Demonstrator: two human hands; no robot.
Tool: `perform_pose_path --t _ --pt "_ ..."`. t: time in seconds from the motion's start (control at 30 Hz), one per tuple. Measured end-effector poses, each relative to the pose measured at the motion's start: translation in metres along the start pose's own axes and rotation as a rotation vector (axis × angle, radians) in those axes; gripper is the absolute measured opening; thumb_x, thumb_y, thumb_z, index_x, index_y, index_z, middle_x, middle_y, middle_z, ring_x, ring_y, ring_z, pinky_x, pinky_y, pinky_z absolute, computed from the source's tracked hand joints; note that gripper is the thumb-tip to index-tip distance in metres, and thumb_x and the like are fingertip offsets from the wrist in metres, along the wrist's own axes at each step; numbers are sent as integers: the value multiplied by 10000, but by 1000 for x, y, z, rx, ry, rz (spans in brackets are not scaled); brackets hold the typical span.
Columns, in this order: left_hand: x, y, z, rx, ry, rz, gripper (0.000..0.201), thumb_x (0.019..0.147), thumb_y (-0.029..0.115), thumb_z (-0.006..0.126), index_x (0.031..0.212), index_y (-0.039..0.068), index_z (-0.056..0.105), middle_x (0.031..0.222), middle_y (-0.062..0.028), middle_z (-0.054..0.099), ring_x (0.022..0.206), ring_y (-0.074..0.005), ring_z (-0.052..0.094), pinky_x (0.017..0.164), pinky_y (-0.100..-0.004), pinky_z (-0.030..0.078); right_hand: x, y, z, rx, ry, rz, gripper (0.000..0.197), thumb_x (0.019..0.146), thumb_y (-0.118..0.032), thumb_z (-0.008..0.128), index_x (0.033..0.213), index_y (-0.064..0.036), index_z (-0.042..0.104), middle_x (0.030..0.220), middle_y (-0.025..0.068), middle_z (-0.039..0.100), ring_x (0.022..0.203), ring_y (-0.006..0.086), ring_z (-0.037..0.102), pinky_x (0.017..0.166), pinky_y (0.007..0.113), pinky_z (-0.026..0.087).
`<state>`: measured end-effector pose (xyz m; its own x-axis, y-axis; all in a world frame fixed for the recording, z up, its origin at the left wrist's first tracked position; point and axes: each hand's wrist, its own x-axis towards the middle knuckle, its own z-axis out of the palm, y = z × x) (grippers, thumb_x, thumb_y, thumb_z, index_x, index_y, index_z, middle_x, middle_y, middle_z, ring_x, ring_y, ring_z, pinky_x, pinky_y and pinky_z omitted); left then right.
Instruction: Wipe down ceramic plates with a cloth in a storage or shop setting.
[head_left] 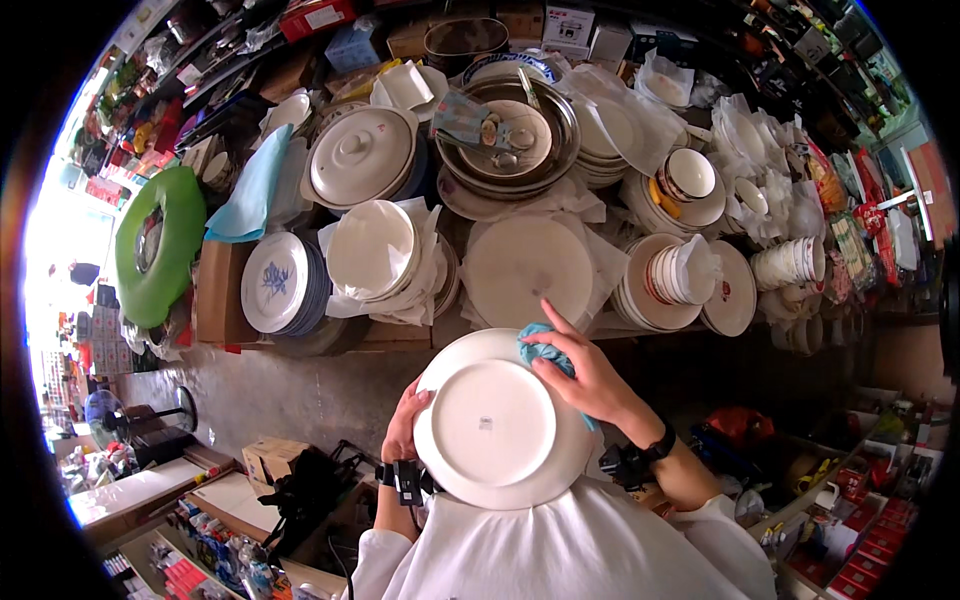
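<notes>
A large white plate [485, 425] is held in front of my white shirt, its underside with the foot ring turned up toward me. My left hand [405, 420] grips it by the left rim; some of its fingers are hidden behind the plate. Bunched in my right hand [590, 380] is a blue cloth [546, 350], pressed against the plate's upper right rim, with the index finger stretched out beyond it. Just past the plate, another big white plate [530, 270] lies on thin paper at the table's near edge.
Crockery crowds the table: blue-flowered plates [278, 283], a lidded white pot [360, 157], metal basins [548, 110] and stacked bowls [683, 273]. A green ring-shaped item [160, 245] stands at the left. Behind lie cardboard boxes [275, 460], a fan [180, 408] and shelves of packed goods [870, 540].
</notes>
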<state>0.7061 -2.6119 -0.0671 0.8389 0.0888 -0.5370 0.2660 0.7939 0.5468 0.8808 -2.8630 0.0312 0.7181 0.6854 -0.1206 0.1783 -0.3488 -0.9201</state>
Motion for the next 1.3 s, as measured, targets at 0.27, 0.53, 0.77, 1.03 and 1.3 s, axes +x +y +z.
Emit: perform_pose_path --t 0.27,0.53,0.77,1.03,1.3 --pt "6 3 -3 15 18 -9 715 865 259 733 1445 -47 448 1253 -166 658 1040 -224 696 929 -337 574 -38 -8 7 -6 72 2 445 1021 -211 574 1383 28 476 1521 253 398 1351 399 484 1117 442 410" --pt "6 11 6 16 52 52 687 880 283 690 1436 -41 448 1238 -174 654 1053 -241 689 934 -358 576 -33 -13 17 -20 247 13 387 985 -180 644 1325 -13 561 1508 264 405 1352 412 477 1086 462 439" --pt "-2 15 20 -45 105 113 692 877 302 677 1438 -29 443 1270 -179 635 1090 -260 675 954 -386 568 -11 -17 4 106 170 43 397 956 -219 701 1301 -53 598 1251 190 662 1130 291 668 957 367 526" --pt "-14 10 21 28 111 235 695 886 304 675 1447 -26 432 1315 -175 616 1144 -258 653 995 -390 544 2 -12 1 383 135 139 353 923 -170 740 1245 -56 653 1176 97 717 1037 143 660 928 314 528" --pt "-1 13 7 49 -1 274 686 1017 471 508 1502 7 371 1408 -158 558 1231 -263 606 1041 -387 504 -15 -67 1 273 110 11 344 879 -130 784 1207 -63 703 1175 93 731 1064 162 678 953 316 531"
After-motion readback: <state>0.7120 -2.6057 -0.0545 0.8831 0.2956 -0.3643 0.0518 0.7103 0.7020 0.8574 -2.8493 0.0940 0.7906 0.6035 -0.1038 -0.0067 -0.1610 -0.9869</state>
